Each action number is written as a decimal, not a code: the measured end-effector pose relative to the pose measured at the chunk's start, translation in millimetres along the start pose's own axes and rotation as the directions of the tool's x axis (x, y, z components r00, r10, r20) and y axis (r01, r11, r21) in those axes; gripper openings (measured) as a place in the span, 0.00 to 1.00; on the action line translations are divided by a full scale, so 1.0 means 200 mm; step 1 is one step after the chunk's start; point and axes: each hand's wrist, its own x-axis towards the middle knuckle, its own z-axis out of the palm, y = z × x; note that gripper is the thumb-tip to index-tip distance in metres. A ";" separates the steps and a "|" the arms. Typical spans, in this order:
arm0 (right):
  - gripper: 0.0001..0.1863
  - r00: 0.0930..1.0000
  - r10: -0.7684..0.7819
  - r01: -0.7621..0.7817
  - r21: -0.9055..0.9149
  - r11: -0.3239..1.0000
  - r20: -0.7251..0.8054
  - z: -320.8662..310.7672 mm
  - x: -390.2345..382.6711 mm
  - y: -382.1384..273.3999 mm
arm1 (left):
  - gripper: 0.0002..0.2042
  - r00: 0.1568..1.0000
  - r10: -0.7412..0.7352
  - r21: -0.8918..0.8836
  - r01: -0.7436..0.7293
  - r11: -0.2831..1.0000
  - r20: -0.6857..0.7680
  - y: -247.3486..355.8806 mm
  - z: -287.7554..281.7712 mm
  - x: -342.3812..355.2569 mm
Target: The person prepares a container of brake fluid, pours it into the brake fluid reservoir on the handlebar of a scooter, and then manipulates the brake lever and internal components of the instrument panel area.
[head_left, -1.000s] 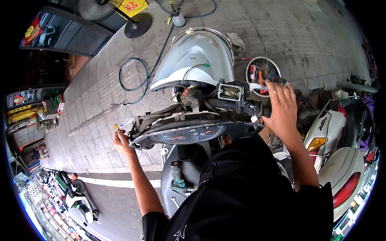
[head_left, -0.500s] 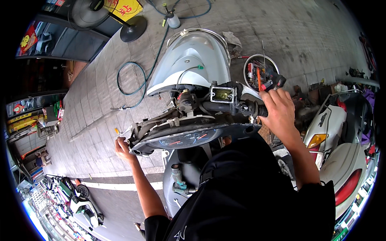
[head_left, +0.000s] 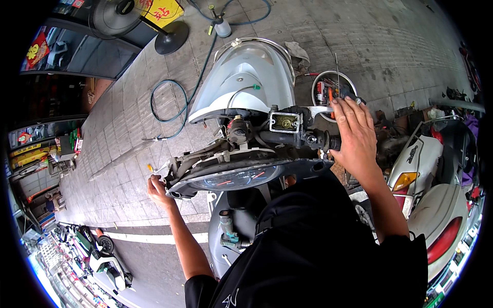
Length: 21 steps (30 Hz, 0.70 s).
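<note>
A scooter stands before me with its handlebar cover off, wires and fittings bared around the instrument panel (head_left: 239, 178). On the right, my right hand (head_left: 356, 137) lies over the handlebar grip, its fingers reaching forward across the end of the silver brake lever (head_left: 321, 109); the thumb is hidden. Beside the lever, the brake fluid reservoir (head_left: 285, 122) has no lid and shows yellowish liquid inside. My left hand (head_left: 160, 191) is closed around the left handlebar end, which it mostly hides. The pale front panel (head_left: 241, 82) lies beyond the handlebar, a green-tipped cable over it.
A round tub (head_left: 319, 84) of tools and cans stands past my right hand. At right is another white scooter (head_left: 436, 200). A teal power tool (head_left: 228, 231) and a spanner lie below the panel. A hose (head_left: 169, 136), a spray bottle (head_left: 221, 26) and a fan (head_left: 170, 37) occupy the far floor.
My right fingers have straightened and moved forward, and the brake lever has swung away from the grip. My left hand has stayed in place.
</note>
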 end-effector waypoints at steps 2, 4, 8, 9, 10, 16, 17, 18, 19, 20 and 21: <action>0.59 1.000 0.005 -0.005 -0.002 1.000 0.005 0.00 0.00 0.00 | 0.24 0.998 0.056 -0.007 -0.056 0.998 0.013 -0.02 0.00 0.01; 0.58 1.000 0.010 -0.010 -0.004 1.000 0.011 0.01 0.00 0.00 | 0.24 0.998 0.056 -0.004 -0.056 0.998 0.013 -0.02 -0.01 0.01; 0.57 1.000 -0.004 0.004 0.003 1.000 0.006 0.01 0.01 0.00 | 0.24 0.998 0.059 -0.001 -0.059 0.998 0.019 0.00 -0.01 0.01; 0.56 1.000 -0.009 0.009 0.006 1.000 0.005 0.01 0.01 0.00 | 0.24 0.998 0.057 0.001 -0.057 0.998 0.018 0.00 -0.01 0.00; 0.56 1.000 -0.011 0.011 0.007 1.000 0.005 0.00 0.01 0.00 | 0.24 0.999 0.051 0.005 -0.051 0.999 0.013 0.00 -0.01 0.00; 0.45 0.998 -0.055 0.054 -0.006 0.998 -0.024 0.00 0.00 0.01 | 0.24 0.998 0.055 0.006 -0.055 0.998 0.010 0.00 -0.01 0.00; 0.43 0.998 -0.052 0.053 0.012 0.999 -0.019 0.02 -0.01 0.01 | 0.24 0.998 0.063 -0.002 -0.063 0.998 0.007 0.00 0.00 0.00; 0.40 0.999 -0.050 0.050 0.031 0.998 -0.014 0.03 -0.01 0.02 | 0.24 0.998 0.062 -0.003 -0.062 0.998 0.008 0.00 0.00 0.00; 0.40 0.999 -0.049 0.050 0.029 0.998 -0.012 0.04 -0.01 0.03 | 0.24 0.999 0.050 0.005 -0.050 0.999 0.017 0.01 0.00 0.00; 0.40 0.998 -0.064 0.065 0.036 0.997 -0.016 0.04 -0.02 0.03 | 0.24 0.999 0.039 0.015 -0.040 0.999 0.022 0.01 -0.01 0.00; 0.39 0.997 -0.079 0.080 0.042 0.996 -0.020 0.04 -0.03 0.04 | 0.24 0.999 0.040 0.015 -0.040 0.999 0.020 0.01 -0.01 0.00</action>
